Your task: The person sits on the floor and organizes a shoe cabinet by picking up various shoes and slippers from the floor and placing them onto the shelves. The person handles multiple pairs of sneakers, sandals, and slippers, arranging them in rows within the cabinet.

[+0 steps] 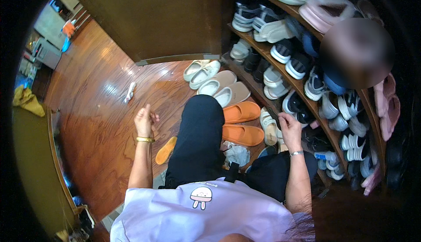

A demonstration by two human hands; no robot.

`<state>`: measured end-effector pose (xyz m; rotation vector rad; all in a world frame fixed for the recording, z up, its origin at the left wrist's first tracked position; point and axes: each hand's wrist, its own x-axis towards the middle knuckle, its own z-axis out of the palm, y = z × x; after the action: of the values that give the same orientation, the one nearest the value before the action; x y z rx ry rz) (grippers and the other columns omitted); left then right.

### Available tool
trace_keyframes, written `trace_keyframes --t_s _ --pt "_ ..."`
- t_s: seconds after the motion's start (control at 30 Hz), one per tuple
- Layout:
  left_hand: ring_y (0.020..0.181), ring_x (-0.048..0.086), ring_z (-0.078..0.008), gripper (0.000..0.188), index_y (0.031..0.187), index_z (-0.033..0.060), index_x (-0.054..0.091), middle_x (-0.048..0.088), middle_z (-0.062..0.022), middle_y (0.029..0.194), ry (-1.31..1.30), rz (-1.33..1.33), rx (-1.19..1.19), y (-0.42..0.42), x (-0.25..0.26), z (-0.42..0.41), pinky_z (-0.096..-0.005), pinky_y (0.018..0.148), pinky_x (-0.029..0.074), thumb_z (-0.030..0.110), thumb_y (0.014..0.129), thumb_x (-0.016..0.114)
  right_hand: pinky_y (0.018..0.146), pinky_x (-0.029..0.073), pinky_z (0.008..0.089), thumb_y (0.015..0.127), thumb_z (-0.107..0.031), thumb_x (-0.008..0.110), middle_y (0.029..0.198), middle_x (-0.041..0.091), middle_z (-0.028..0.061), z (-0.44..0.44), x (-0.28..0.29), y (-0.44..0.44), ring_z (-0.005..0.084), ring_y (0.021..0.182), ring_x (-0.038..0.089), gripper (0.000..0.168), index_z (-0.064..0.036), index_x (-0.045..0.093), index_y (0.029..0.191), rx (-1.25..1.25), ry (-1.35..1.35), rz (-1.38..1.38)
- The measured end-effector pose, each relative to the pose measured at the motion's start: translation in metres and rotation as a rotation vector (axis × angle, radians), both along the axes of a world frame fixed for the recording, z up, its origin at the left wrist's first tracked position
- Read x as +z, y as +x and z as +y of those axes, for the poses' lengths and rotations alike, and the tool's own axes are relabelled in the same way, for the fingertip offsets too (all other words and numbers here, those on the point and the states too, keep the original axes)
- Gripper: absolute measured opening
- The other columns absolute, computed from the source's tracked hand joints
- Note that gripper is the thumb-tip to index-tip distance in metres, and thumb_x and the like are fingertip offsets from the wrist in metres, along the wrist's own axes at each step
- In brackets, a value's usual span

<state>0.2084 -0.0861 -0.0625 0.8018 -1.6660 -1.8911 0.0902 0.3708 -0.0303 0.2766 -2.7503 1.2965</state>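
My left hand [145, 120], with a gold bangle at its wrist, hovers over the wooden floor and holds nothing, its fingers loosely apart. Near the shoe rack, my right hand [290, 128] pinches a thin dark item [273, 114] that I cannot identify. Beside that hand are cream sandals [269, 128]. Orange slippers [245, 110] lie on the floor right of my raised knee. Beyond them are beige slippers [235, 92] and pale green shoes [204, 73]. A yellow insole [166, 150] rests left of my leg, and a crumpled white bag [237, 154] sits between my legs.
Wooden shelves [289, 72] full of shoes and slippers curve along the right. A brown door panel [151, 21] stands at the top. A small white item [131, 92] lies on the floor. A yellow cloth [28, 100] hangs over a panel at the left.
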Motion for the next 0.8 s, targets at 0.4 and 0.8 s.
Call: trace_keyframes --t_s 0.4,0.8 --pt "0.049 0.056 -0.0147 0.012 0.076 0.0064 0.056 0.056 -0.0052 0.058 -0.112 -1.006 -0.014 0.237 -0.238 -0.030 -0.0291 0.042 0.045 0.016 0.083 0.055 0.069 0.048 0.0298 0.082 -0.008 0.056 0.081 0.065 0.0142 0.002 -0.030 -0.001 0.0199 0.074 0.063 0.015 0.000 0.064 0.092 0.042 0.204 -0.159" --pt "0.114 0.045 -0.0349 0.051 0.122 0.0071 0.048 0.051 -0.0191 0.121 -0.433 -1.254 -0.219 0.203 -0.262 -0.056 -0.0396 0.094 0.040 0.025 0.076 0.063 0.072 0.049 0.0349 0.079 -0.010 0.059 0.086 0.064 0.0175 0.010 -0.055 0.010 0.0317 0.080 0.063 0.014 -0.003 0.065 0.089 0.043 0.478 -0.172"
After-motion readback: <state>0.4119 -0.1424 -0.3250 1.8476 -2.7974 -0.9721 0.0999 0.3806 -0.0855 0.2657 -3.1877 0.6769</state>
